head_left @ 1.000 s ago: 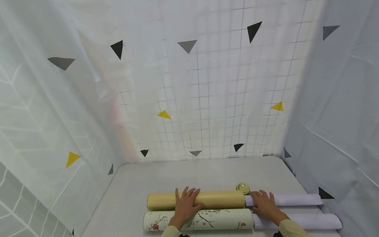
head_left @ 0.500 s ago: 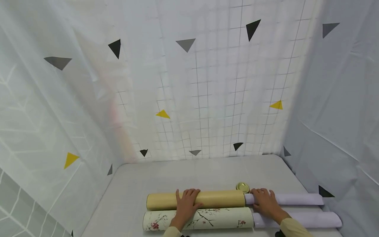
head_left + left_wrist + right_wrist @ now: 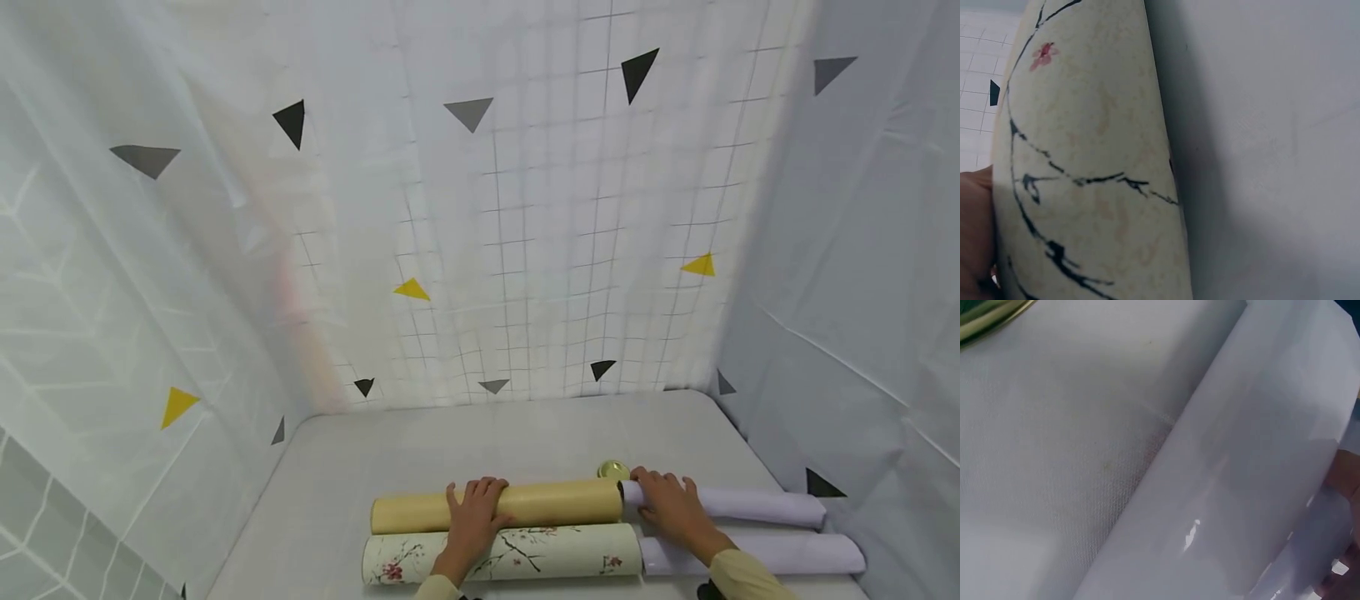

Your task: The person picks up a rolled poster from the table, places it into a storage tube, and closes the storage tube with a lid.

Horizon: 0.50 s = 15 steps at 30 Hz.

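Observation:
My left hand grips the yellow wallpaper roll, fingers bent over its far side and thumb on the near side. Just in front lies a cream wallpaper roll with blossom branches; its print fills much of the left wrist view. With fingers over the top, my right hand grips the far lavender wallpaper roll, close to where it meets the yellow one. In the right wrist view the glossy lavender roll has my thumb along its side. Fingertips behind the rolls are hidden.
A second lavender roll lies at the near right, against the blossom roll's end. A small round gold-coloured object sits behind the yellow roll. Patterned sheets hang around the back and sides of the white table.
The far lavender roll has turned slightly, its left end shifting away from me and its right end nearer. The yellow roll's right end has tilted away too. Both hands keep their places.

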Motion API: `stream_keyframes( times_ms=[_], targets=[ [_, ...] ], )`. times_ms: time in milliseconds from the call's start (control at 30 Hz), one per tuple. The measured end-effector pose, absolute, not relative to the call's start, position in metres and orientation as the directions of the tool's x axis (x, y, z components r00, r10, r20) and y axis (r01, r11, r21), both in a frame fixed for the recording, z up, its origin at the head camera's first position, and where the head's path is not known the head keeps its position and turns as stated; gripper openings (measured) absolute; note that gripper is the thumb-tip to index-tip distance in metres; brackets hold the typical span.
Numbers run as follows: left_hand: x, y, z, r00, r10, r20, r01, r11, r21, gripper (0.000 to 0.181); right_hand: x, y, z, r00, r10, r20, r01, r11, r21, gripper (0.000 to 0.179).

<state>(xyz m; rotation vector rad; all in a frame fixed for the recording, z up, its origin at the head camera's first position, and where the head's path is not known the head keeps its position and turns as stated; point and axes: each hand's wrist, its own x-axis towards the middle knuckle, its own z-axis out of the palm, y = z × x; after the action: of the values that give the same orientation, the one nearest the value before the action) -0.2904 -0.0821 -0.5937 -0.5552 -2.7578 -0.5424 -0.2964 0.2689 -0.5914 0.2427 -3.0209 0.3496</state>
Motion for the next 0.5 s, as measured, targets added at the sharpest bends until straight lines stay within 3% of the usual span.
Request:
stream_keyframes(
  times_ms=[500],
  targets=[
    [-0.293, -0.083, -0.6, -0.893, 0.304, 0.331, 0.405, 0.865, 0.297, 0.053, -0.299, 0.254, -0.595, -0.976, -0.184, 0.115, -0.203, 0.962, -0.185, 0.049]
  ],
)
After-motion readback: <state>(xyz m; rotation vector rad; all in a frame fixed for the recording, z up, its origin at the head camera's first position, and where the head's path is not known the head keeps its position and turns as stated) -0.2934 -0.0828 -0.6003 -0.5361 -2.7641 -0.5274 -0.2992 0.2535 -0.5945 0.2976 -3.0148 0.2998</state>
